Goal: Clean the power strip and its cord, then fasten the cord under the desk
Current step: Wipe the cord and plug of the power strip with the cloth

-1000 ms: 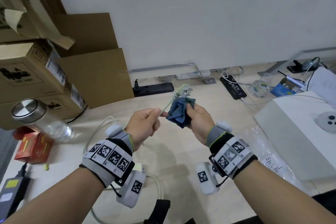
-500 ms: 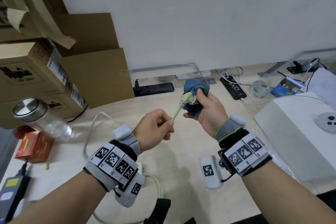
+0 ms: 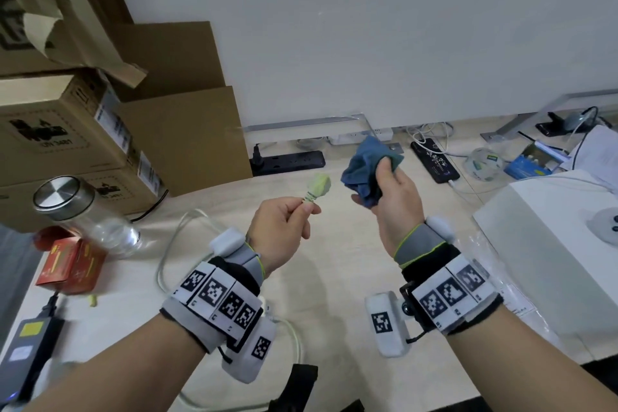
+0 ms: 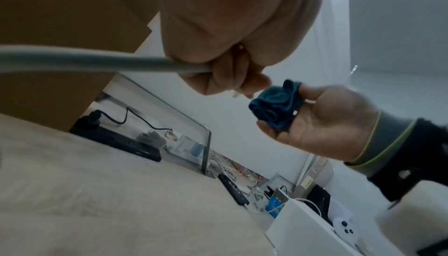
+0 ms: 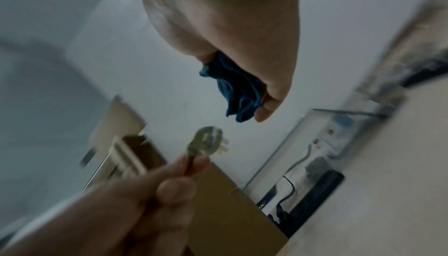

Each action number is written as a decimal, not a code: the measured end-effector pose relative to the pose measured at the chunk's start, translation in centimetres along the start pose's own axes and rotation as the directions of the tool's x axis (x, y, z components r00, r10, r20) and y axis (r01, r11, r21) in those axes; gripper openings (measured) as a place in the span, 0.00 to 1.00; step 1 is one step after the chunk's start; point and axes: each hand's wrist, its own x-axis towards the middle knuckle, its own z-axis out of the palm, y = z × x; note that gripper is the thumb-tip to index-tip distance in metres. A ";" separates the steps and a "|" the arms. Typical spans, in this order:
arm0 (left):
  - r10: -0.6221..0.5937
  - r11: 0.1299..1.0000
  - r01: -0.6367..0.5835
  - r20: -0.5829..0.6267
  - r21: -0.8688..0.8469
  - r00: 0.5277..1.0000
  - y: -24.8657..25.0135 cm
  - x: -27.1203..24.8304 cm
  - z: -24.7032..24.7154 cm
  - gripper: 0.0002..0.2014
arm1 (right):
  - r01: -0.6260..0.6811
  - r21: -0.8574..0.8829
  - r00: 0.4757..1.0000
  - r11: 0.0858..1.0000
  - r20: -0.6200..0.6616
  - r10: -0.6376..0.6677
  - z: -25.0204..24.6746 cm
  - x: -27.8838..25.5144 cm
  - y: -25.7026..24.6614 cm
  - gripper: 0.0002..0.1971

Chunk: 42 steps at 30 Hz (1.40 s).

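My left hand pinches the pale cord just below its plug, which sticks up above the fingers; the plug shows its prongs in the right wrist view. The white cord trails down to the desk behind my left wrist, and the cord runs into the fist in the left wrist view. My right hand grips a bunched blue cloth, held apart from the plug, a short way to its right. The cloth lies in the palm. The power strip body is hidden under my left forearm.
Cardboard boxes stack at the left. A steel-lidded glass jar, a red box and a black adapter sit on the desk's left. A black power strip lies by the wall. A white box stands at the right.
The cloth has come off the plug: my right hand drew it up and to the right. My left hand slid along the cord and now holds just under the plug.
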 end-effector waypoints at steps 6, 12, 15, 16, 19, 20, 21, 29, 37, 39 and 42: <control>0.117 0.987 -0.118 0.014 0.111 0.993 0.6 -0.2 0.6 0.18 | 0.514 -0.428 0.838 0.743 0.437 -0.328 1.1 -2.3 3.9 0.31; 0.307 0.939 -0.320 0.113 0.126 0.945 1.0 -1.0 0.4 0.16 | 0.439 -0.360 0.895 0.824 0.253 -0.366 1.2 -1.2 3.1 0.15; 0.343 0.929 -0.359 0.156 0.087 0.926 1.0 -1.2 0.4 0.14 | 0.111 -0.138 0.992 0.984 0.080 -0.101 1.6 0.2 2.5 0.14; 0.352 0.928 -0.366 0.169 0.064 0.921 1.0 -1.2 0.5 0.13 | -0.074 0.001 0.995 0.997 0.074 0.074 1.7 0.5 2.2 0.15; 0.330 0.938 -0.343 0.168 0.053 0.929 0.9 -0.8 0.6 0.13 | -0.388 0.300 0.921 0.871 0.144 0.361 0.8 1.2 1.3 0.26; 0.297 0.950 -0.308 0.151 0.053 0.943 0.8 -0.6 0.5 0.12 | -0.388 0.362 0.922 0.848 0.162 0.352 0.5 1.4 0.8 0.27; 0.260 0.962 -0.269 0.134 0.054 0.956 0.7 -0.3 0.4 0.12 | -0.361 0.400 0.932 0.842 0.181 0.314 0.4 1.4 0.4 0.28; 0.295 0.951 -0.307 0.190 0.038 0.936 1.4 0.1 0.8 0.20 | 0.103 -0.239 0.989 0.965 0.128 -0.074 2.6 -0.9 1.9 0.20; 0.159 0.981 -0.188 0.375 0.043 0.914 1.7 -0.1 0.9 0.17 | -0.196 0.009 0.979 0.981 0.057 0.195 3.0 -0.7 0.6 0.18; 0.100 0.994 -0.080 0.331 -0.075 0.938 2.1 0.0 0.8 0.18 | -0.290 0.153 0.955 0.945 0.112 0.275 2.6 -0.2 -0.1 0.22; -0.041 0.977 0.114 0.366 -0.181 0.930 2.6 0.1 0.0 0.19 | -0.133 0.126 0.970 0.983 0.222 0.103 1.4 0.0 -0.5 0.21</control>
